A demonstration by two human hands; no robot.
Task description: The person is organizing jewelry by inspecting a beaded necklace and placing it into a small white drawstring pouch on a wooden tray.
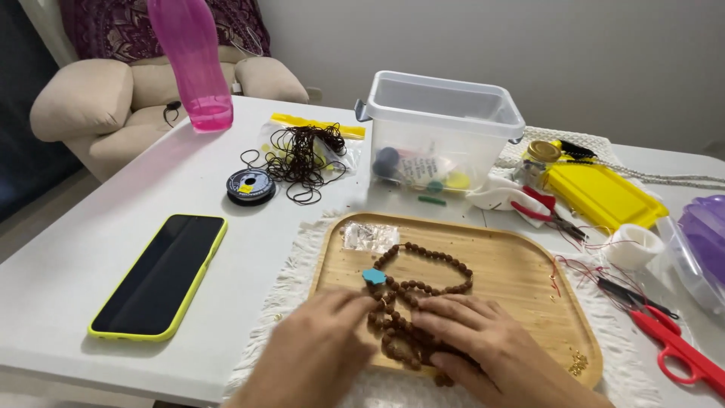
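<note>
While both hands are resting on the tray [521,261], the left hand [321,344] is pinching the beads [423,291] near the blue charm [374,276] and the right hand [483,340] is lying open-fingered over them, apparently pinning the strand flat.

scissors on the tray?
No: the red scissors lie on the table right of the wooden tray, while both hands work the beads.
</note>
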